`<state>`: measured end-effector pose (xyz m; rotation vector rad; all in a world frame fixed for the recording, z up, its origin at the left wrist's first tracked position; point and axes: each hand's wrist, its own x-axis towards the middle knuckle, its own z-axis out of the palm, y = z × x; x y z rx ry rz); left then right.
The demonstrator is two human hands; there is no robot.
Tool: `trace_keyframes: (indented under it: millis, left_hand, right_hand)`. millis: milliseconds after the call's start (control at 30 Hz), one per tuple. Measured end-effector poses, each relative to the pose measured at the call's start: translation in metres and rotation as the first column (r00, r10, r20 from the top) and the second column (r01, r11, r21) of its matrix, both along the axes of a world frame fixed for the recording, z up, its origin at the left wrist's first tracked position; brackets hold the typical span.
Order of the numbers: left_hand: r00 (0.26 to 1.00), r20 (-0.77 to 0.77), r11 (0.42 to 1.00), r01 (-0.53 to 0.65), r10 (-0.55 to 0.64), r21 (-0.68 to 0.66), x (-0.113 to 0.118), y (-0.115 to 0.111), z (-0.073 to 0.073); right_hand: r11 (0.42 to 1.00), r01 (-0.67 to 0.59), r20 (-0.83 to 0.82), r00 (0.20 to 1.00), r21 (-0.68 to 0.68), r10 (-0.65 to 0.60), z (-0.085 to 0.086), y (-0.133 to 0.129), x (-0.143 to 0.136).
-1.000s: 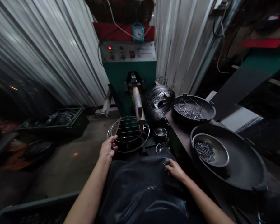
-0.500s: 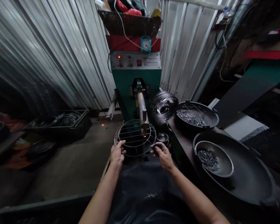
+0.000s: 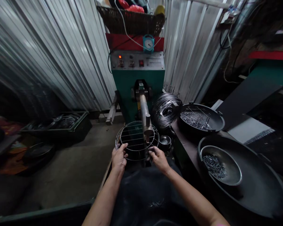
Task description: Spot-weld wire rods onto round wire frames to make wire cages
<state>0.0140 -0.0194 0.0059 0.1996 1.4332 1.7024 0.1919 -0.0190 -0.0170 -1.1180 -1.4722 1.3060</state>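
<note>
A round wire rack [image 3: 128, 144], with two rings and thin parallel bars, lies level under the upper arm [image 3: 145, 113] of a green machine. My left hand [image 3: 119, 158] grips its left rim, thumb on top. At the near right of the rim my right hand [image 3: 159, 159] has its fingertips pinched together. What they hold is too small and dark to make out. The copper-coloured tip [image 3: 147, 138] of the machine arm sits just above the rack's right side, beyond my right fingers. Several short wire pieces [image 3: 157, 204] lie on the dark apron over my lap.
Right of the machine stand a coil of wire [image 3: 167, 110], a black pan [image 3: 218, 125] of wire parts and a wide pan [image 3: 257, 182]. A metal bowl [image 3: 238, 175] with short wire pieces sits in the wide pan. A green crate [image 3: 81, 127] is on the floor at left.
My right hand has shifted left along the near rim, closer in under the machine tip. My left hand keeps its hold on the rack. The view has shifted slightly.
</note>
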Motion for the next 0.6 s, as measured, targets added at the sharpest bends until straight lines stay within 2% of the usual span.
trace_keyframes:
  millis: [233, 600]
  left_hand:
    - [0.999, 0.011, 0.999, 0.034, -0.034, -0.002, -0.002, 0.005, -0.001]
    - [1.0, 0.004, 0.999, 0.008, -0.008, -0.034, -0.003, 0.015, -0.004]
  right_hand:
    - [1.0, 0.027, -0.023, 0.999, 0.0, -0.027, -0.002, 0.003, 0.0]
    - [0.999, 0.035, -0.051, 0.998, 0.001, -0.035, 0.003, 0.013, -0.003]
